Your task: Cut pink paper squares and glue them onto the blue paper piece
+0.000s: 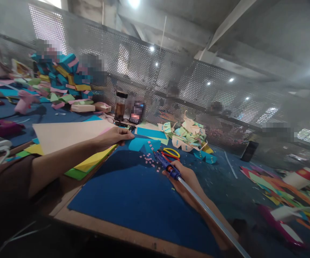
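My left hand (pixel 114 136) is closed in a pinch on the end of a blue paper piece (pixel 141 144), which has small pink squares on it. The glue gun (pixel 168 165) is gripped by my right hand (pixel 184 175), with its tip close to the lower edge of that paper. A long clear glue stick (pixel 208 209) runs out of the gun's rear toward me. Loose small pink paper squares (pixel 149 160) lie on the blue table top below the paper. Scissors with yellow and red handles (pixel 172 154) rest just behind the gun.
Sheets of coloured paper (pixel 71 134) are stacked under my left forearm. Cut paper pieces (pixel 191 130) are heaped behind the scissors. A jar (pixel 119 105) and a phone (pixel 137 111) stand near the mesh screen. Paper strips (pixel 275 186) and a magenta device (pixel 281 227) lie at right.
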